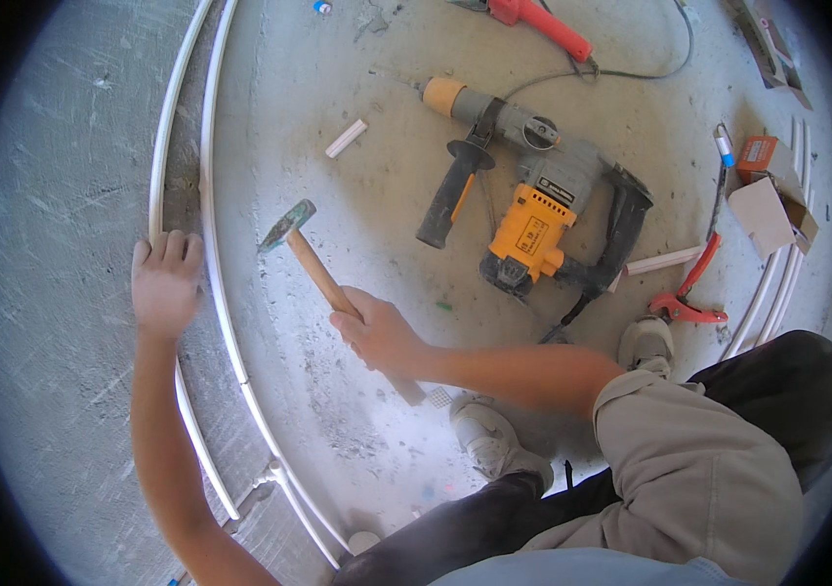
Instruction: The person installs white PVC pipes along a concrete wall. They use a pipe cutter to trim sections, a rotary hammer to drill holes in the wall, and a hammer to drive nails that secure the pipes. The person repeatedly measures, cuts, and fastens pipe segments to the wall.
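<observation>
My left hand (167, 288) is closed over the outer white pipe (172, 117), its fingertips resting where the pipe lies along the groove in the grey concrete. A second white pipe (209, 195) runs beside it, just right of that hand. In my right hand (377, 332) is a hammer (311, 266), gripped partway along its wooden handle. The green-tinged, worn metal head points up and left, apart from both pipes. The handle's butt end shows below the right wrist.
A yellow-and-grey rotary hammer (538, 195) lies on the concrete floor, beyond my right hand. Right of it are red pipe cutters (689, 303), an opened cardboard box (763, 210) and more white pipes (777, 293). A red-handled power tool (548, 24) with a cable lies farther off. A short white offcut (347, 139) lies nearby.
</observation>
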Demonstrator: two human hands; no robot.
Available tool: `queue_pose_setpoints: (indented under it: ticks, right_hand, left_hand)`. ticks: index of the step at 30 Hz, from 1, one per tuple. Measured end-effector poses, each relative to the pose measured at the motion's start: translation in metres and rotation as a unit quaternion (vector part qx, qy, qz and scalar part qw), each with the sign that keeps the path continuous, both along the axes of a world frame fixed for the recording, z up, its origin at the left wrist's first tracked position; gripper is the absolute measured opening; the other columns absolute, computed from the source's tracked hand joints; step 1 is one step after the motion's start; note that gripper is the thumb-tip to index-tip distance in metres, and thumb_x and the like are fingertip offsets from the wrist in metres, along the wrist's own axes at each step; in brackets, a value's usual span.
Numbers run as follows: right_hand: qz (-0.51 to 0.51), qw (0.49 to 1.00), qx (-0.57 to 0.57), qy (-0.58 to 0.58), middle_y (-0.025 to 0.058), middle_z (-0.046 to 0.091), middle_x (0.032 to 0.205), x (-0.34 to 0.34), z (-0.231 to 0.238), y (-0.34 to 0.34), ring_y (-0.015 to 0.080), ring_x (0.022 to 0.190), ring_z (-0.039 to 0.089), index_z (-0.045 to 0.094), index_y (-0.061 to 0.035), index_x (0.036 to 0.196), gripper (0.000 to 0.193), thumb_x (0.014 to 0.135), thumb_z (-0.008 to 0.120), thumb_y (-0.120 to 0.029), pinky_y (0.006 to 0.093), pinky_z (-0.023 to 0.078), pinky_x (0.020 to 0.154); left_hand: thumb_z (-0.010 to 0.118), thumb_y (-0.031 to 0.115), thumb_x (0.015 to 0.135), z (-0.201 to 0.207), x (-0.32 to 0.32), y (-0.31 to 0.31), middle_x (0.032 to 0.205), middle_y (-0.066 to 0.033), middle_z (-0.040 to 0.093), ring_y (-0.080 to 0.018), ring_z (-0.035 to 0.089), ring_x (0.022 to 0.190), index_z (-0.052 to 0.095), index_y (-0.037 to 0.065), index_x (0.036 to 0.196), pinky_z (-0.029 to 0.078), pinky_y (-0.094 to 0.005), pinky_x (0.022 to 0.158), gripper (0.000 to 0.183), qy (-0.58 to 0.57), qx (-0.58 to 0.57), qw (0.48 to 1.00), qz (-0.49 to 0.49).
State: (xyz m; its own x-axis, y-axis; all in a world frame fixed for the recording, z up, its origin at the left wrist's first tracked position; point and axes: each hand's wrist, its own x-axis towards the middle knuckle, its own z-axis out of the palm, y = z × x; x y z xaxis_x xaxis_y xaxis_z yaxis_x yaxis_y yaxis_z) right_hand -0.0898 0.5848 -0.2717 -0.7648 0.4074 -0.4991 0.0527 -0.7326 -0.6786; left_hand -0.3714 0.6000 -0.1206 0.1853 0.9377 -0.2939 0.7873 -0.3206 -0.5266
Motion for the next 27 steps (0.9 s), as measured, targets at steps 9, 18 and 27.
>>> queue_pose_setpoints:
  ticks: [9, 18, 27]
  right_hand:
    - [-0.015, 0.999, 0.017, 0.039, 0.0085, 0.060, 0.075, -0.001, -0.006, -0.008, 0.0173, 0.062, 0.059, 0.054, -0.0029, 0.123, 0.026, 0.101, 0.061, -0.017, 0.0367, 0.048, 0.058]
    - [-0.007, 0.998, -0.016, 0.064, 0.0096, 0.059, 0.074, -0.007, -0.007, -0.008, 0.0186, 0.062, 0.059, 0.051, -0.0016, 0.114, 0.021, 0.103, 0.059, -0.018, 0.0379, 0.047, 0.059]
    - [-0.021, 0.997, -0.021, 0.072, 0.0120, 0.059, 0.077, -0.009, -0.012, 0.004, 0.0182, 0.065, 0.060, 0.047, -0.0004, 0.125, 0.029, 0.105, 0.056, -0.019, 0.0376, 0.048, 0.062]
  left_hand:
    - [0.067, -0.007, 0.072, 0.015, -0.022, 0.027, 0.097, -0.0046, 0.068, -0.0273, 0.065, 0.097, 0.071, 0.009, 0.097, 0.049, -0.0410, 0.083, 0.030, -0.083, 0.077, 0.994, -0.007]
    - [0.072, 0.001, 0.079, -0.005, -0.031, 0.063, 0.095, -0.0007, 0.071, -0.0261, 0.065, 0.096, 0.074, 0.013, 0.096, 0.050, -0.0406, 0.083, 0.021, -0.013, 0.097, 0.995, -0.038]
    - [0.074, 0.010, 0.082, -0.021, -0.044, 0.099, 0.098, 0.0006, 0.073, -0.0255, 0.062, 0.100, 0.078, 0.014, 0.096, 0.047, -0.0410, 0.090, 0.015, 0.033, 0.060, 0.997, -0.028]
